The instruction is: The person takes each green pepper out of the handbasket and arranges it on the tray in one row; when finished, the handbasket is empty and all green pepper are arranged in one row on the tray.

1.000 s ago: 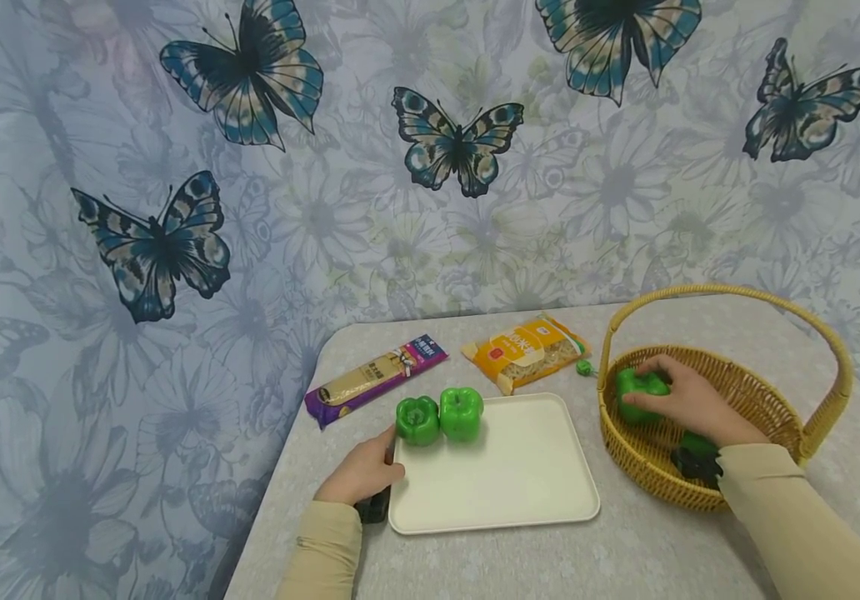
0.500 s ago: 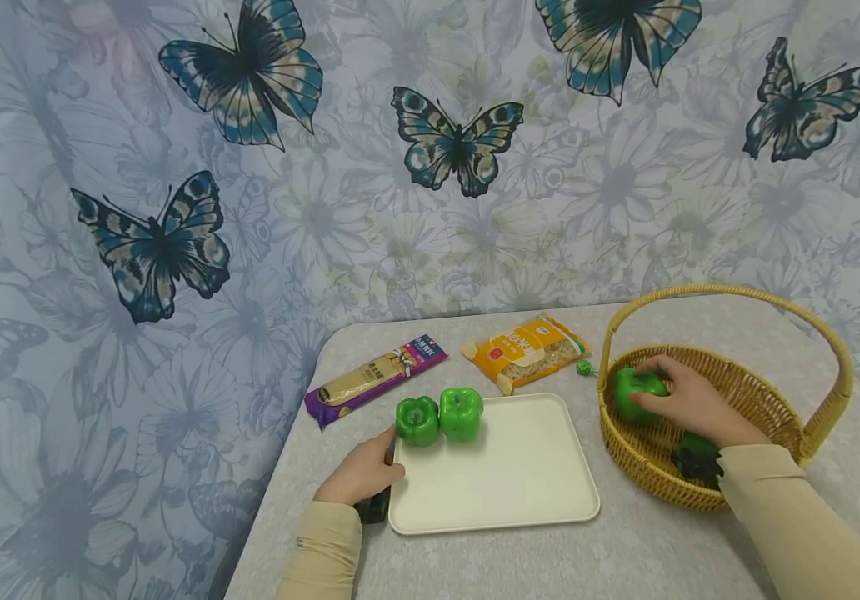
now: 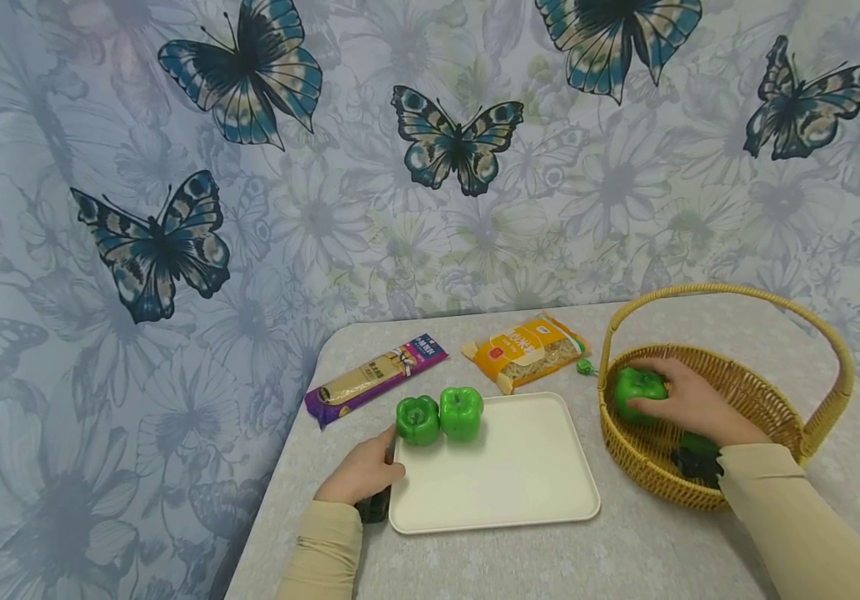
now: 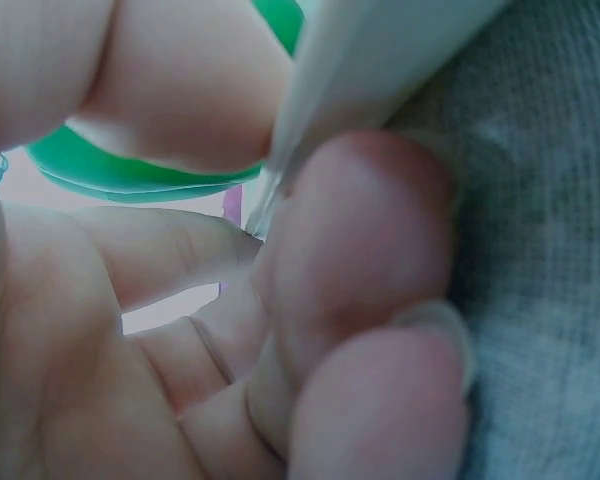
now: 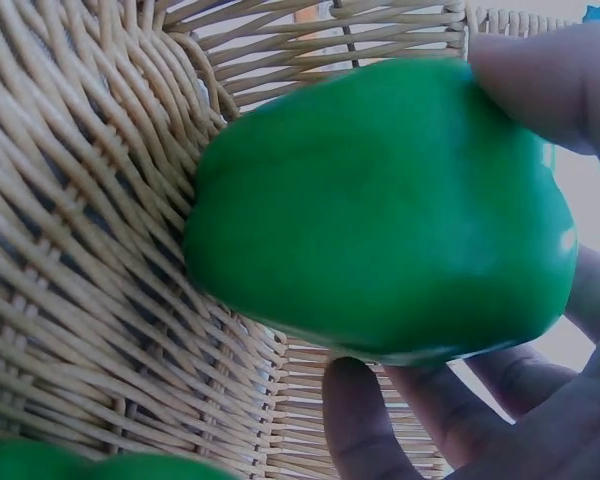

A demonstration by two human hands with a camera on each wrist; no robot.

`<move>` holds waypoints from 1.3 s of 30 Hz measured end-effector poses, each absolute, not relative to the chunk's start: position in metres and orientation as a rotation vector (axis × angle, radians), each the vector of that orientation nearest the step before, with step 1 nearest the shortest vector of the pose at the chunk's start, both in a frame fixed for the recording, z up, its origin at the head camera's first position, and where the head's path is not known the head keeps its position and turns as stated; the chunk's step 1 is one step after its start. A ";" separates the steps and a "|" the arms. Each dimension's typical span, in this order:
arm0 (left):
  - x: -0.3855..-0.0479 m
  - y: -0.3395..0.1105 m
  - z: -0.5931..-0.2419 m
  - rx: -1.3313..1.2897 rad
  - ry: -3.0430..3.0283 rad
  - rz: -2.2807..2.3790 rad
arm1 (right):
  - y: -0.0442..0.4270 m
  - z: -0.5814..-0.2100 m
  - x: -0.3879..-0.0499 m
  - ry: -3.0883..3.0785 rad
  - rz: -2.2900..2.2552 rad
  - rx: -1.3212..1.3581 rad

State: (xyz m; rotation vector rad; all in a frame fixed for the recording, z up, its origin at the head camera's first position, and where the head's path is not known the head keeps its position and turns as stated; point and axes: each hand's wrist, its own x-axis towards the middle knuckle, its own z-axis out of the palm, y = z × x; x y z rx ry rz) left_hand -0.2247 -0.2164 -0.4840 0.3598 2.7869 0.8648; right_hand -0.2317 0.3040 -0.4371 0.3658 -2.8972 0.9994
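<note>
Inside the wicker basket (image 3: 651,485) at the right, the right hand (image 3: 691,403) holds a green pepper (image 3: 636,392) between thumb and fingers; the right wrist view shows this pepper (image 5: 380,210) close up against the woven wall. Part of another green thing (image 3: 697,444) lies under that wrist. The left hand (image 3: 361,471) grips the left edge of a cream tray (image 3: 505,475), its thumb over the rim and curled fingertips (image 4: 370,240) beneath or beside it in the left wrist view. Two green peppers, one (image 3: 417,420) by the left index finger and one (image 3: 461,414) beside it, sit at the tray's back left.
A purple noodle packet (image 3: 377,379) lies behind the tray on the left, an orange packet (image 3: 527,350) behind it on the right. A small green item (image 3: 584,367) lies by the basket, whose tall handle (image 3: 730,290) arches above the right hand.
The pepper in the right hand has turned or shifted slightly within the basket, and the right fingers have moved a little around it. The left hand and the tray look unmoved.
</note>
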 end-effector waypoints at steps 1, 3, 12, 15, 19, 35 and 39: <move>-0.225 -0.216 -0.484 0.361 2.787 0.866 | 0.304 -0.437 -0.232 -2.901 0.998 0.368; -0.225 -0.216 -0.484 0.362 2.788 0.866 | 0.303 -0.436 -0.231 -2.904 0.998 0.366; -0.224 -0.216 -0.483 0.352 2.781 0.873 | 0.305 -0.437 -0.233 -2.853 1.031 0.252; -0.223 -0.216 -0.482 0.354 2.776 0.885 | 0.304 -0.436 -0.233 -2.845 1.025 0.243; -0.222 -0.216 -0.482 0.352 2.779 0.882 | 0.302 -0.434 -0.233 -2.849 1.037 0.255; -0.224 -0.215 -0.481 0.367 2.774 0.885 | 0.304 -0.419 -0.229 -2.829 1.042 0.278; -0.225 -0.215 -0.482 0.362 2.774 0.877 | 0.305 -0.412 -0.223 -2.819 1.039 0.282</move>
